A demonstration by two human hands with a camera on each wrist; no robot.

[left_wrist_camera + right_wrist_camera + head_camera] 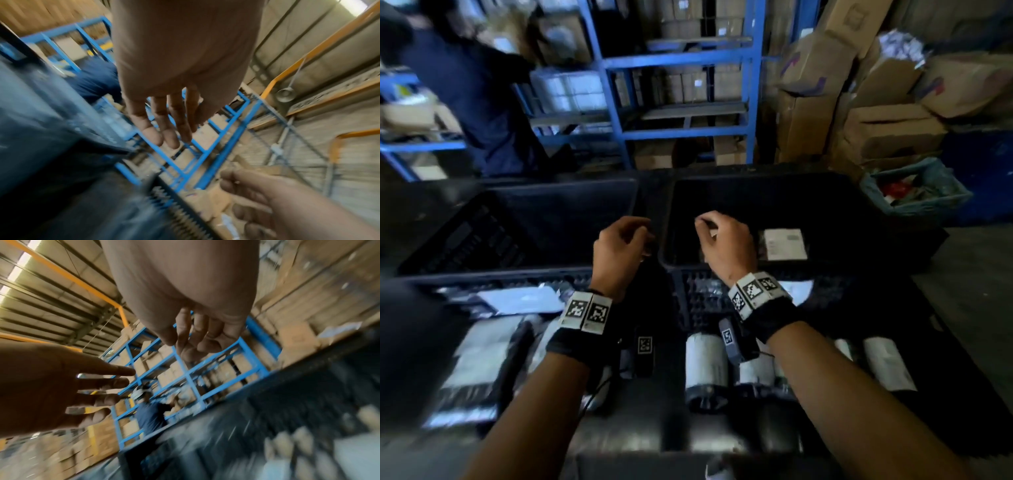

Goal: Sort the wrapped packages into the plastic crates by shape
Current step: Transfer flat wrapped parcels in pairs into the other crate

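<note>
Two black plastic crates stand side by side ahead: the left crate (524, 260) looks dark inside, and the right crate (835, 205) holds a flat white-labelled package (786, 244). Nearer to me, flat wrapped packages (482, 356) lie at the left and cylindrical wrapped rolls (705, 366) at the right. My left hand (643, 236) hovers over the gap between the far crates, fingers relaxed and empty (164, 134). My right hand (705, 224) hangs over the right crate's near left corner, fingers loosely curled and holding nothing (197, 345).
Blue steel shelving (681, 61) with cartons stands behind the crates. Stacked cardboard boxes (859, 102) fill the back right, with a blue bin of scraps (914, 192) below them. Another person in dark blue (476, 102) works at the shelves, back left.
</note>
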